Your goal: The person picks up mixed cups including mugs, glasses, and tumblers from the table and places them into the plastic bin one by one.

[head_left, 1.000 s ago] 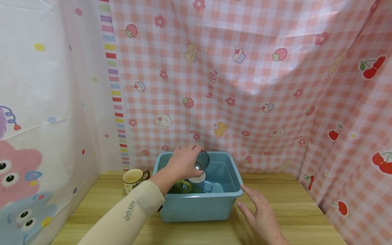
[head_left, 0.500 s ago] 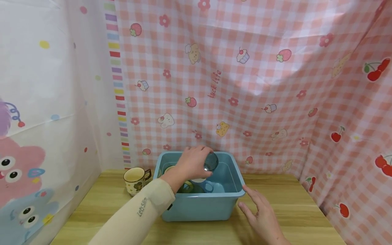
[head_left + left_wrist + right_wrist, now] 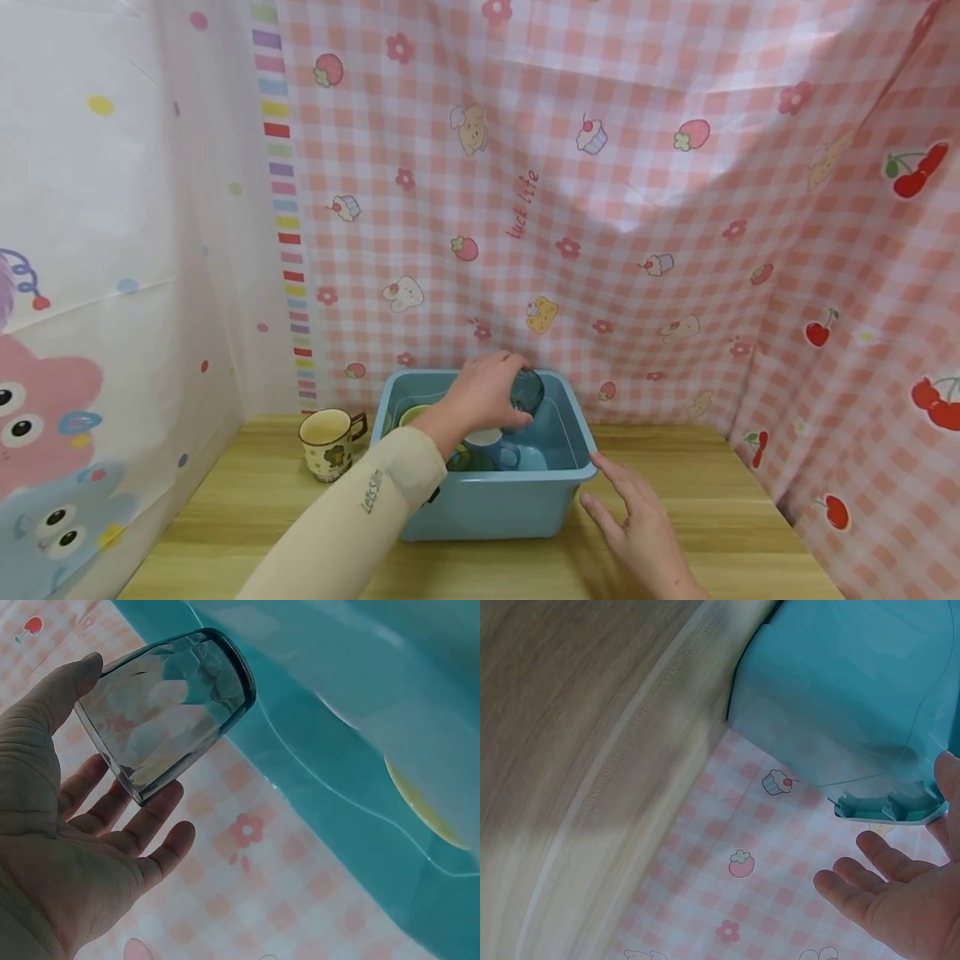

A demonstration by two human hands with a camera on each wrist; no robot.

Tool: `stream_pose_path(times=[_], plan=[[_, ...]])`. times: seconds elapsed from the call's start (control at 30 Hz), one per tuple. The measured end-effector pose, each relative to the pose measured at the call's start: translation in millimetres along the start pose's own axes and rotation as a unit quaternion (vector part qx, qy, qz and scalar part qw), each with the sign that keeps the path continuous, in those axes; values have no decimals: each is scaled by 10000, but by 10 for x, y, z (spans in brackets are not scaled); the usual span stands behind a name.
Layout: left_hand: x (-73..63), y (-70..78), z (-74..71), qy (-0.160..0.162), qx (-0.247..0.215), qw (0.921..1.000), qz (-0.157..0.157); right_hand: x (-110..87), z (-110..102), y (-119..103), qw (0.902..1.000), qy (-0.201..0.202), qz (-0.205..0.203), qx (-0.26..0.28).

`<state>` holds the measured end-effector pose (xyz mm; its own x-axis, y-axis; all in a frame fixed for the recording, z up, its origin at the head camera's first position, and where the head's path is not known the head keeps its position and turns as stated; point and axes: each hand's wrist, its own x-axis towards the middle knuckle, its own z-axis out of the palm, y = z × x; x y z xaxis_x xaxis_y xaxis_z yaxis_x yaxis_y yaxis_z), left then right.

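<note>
My left hand [image 3: 487, 392] holds a clear grey drinking glass [image 3: 528, 392] over the back of a blue plastic bin [image 3: 487, 507]. In the left wrist view, the tilted glass [image 3: 169, 709] is pinched between the thumb and fingers at one end, its other end towards the bin. Inside the bin, a blue mug [image 3: 507, 455] with a white inside stands beside a green cup [image 3: 459, 457]; the left forearm partly hides them. At the bin's front right corner, my right hand [image 3: 637, 521] touches the rim, its fingers spread and fairly straight in the right wrist view.
A cream mug [image 3: 326, 450] with a brown handle and a printed pattern stands on the wooden table [image 3: 712, 517], left of the bin. A pink checked cloth [image 3: 555, 208] hangs right behind the bin, and a white printed cloth [image 3: 127, 208] hangs at the left.
My left hand has moved to the right over the bin, carrying the glass with it. The right hand has stayed at the bin's corner.
</note>
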<state>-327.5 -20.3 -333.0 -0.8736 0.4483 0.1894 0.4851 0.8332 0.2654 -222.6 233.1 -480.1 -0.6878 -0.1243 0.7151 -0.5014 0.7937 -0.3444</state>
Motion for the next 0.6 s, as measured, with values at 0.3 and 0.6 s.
stream_pose_path(times=[0.3, 0.6], plan=[[100, 8, 108, -324, -303, 9987, -239, 16, -10, 4, 9998, -122, 144, 79], [229, 42, 186, -462, -269, 9983, -219, 5, -23, 17, 9996, -193, 207, 89]])
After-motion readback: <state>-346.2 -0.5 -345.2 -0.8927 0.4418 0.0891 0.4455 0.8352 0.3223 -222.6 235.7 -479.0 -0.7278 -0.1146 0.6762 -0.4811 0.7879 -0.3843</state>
